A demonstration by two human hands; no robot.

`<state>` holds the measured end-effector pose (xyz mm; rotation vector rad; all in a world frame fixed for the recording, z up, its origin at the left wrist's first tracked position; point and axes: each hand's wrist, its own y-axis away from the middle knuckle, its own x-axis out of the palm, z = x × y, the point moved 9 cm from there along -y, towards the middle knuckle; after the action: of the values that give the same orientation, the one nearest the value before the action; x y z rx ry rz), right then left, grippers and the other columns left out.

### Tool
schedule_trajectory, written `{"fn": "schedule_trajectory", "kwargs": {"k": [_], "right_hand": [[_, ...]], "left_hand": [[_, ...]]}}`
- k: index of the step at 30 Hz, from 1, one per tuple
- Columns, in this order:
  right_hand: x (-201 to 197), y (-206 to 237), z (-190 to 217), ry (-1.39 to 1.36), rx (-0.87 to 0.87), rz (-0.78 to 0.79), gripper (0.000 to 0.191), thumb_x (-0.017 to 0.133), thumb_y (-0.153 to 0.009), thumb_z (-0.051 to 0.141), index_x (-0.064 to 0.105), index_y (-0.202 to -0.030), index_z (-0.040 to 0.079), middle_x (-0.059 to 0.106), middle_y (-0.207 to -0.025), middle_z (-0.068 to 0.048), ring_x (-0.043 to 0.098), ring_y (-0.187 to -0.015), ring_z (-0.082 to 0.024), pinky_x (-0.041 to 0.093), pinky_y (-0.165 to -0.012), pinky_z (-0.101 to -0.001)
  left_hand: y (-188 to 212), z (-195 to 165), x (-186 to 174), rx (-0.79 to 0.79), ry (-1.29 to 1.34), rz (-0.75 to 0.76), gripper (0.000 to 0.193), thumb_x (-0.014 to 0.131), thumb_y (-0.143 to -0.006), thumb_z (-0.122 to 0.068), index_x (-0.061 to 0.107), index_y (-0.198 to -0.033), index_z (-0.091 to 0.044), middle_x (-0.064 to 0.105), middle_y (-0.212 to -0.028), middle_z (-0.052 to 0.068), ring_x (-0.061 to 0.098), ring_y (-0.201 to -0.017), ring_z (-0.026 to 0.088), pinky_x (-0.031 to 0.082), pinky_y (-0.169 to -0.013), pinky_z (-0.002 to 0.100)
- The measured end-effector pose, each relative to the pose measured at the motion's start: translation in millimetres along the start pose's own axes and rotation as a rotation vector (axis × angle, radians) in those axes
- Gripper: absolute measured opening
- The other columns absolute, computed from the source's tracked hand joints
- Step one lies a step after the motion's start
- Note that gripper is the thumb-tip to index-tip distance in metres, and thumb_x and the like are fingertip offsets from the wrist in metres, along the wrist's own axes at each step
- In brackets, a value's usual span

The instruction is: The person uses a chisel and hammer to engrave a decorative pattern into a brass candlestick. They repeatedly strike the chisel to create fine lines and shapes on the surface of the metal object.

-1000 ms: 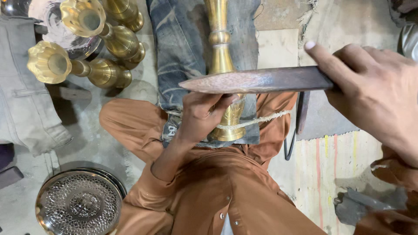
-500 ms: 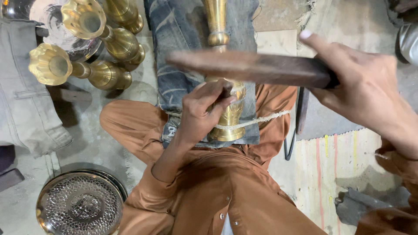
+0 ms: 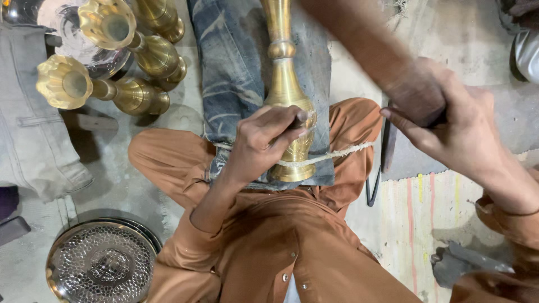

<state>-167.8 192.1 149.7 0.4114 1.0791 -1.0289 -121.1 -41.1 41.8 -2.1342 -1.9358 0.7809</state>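
Left hand (image 3: 264,143) clenched on a small tool, its tip pressed to the brass vase (image 3: 287,95). Vase lies on denim cloth (image 3: 236,73) across the lap, tied down by a cord (image 3: 337,155). Right hand (image 3: 449,126) grasps a blurred wooden mallet (image 3: 365,45), raised above the vase.
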Motion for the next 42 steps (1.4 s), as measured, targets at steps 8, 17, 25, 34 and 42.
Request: {"fn": "schedule_trajectory", "kwargs": {"k": [8,17,25,34,42], "right_hand": [[19.1,24.5,1.7,0.510,-0.056,0.094,0.064,0.081,-0.078,0.005,0.064,-0.139,0.012,0.066,-0.089,-0.009,0.067,-0.071,-0.027,0.050,-0.060,-0.0384],[64.7,77.1,-37.8,-0.331,0.448,-0.081,0.043,0.091,-0.082,0.016,0.063,-0.112,0.003,0.068,-0.084,-0.006,0.057,-0.074,-0.006,0.051,-0.066,-0.0264],[158.8,99.9,-20.8,-1.160,0.591,0.060,0.061,0.076,-0.079,-0.001,0.054,-0.136,0.001,0.064,-0.141,-0.015,0.069,-0.076,-0.011,0.061,-0.065,-0.0290],[202.1,95.7,-34.1,-1.408,0.603,0.061,0.064,0.077,-0.081,-0.004,0.050,-0.139,-0.001,0.062,-0.126,-0.011,0.066,-0.066,-0.014,0.056,-0.061,-0.0292],[215.0,85.2,-53.1,-1.437,0.615,0.088,0.065,0.076,-0.079,-0.005,0.052,-0.139,0.000,0.063,-0.085,-0.002,0.066,-0.063,-0.015,0.055,-0.060,-0.0298]], "left_hand": [[-3.2,-1.1,-2.1,0.008,-0.020,0.001,0.031,0.082,-0.092,-0.008,0.067,-0.117,0.004,0.073,-0.110,0.015,0.072,-0.099,0.030,0.058,-0.086,0.037],[18.6,67.0,-22.6,-0.391,0.729,-0.392,0.033,0.068,-0.103,-0.001,0.054,-0.133,0.002,0.066,-0.102,0.006,0.067,-0.091,0.012,0.059,-0.085,0.029],[23.5,130.1,-5.7,-0.542,1.020,-0.675,0.031,0.067,-0.099,-0.004,0.052,-0.125,-0.002,0.064,-0.100,0.006,0.067,-0.085,0.015,0.059,-0.078,0.031],[5.9,130.3,3.2,-0.512,1.077,-0.763,0.024,0.069,-0.101,-0.006,0.052,-0.117,-0.002,0.063,-0.098,0.006,0.067,-0.087,0.016,0.060,-0.080,0.032],[-36.2,115.9,4.0,-0.419,0.941,-0.560,0.031,0.071,-0.099,-0.007,0.052,-0.121,0.001,0.066,-0.099,0.008,0.068,-0.081,0.015,0.058,-0.074,0.031]]}}
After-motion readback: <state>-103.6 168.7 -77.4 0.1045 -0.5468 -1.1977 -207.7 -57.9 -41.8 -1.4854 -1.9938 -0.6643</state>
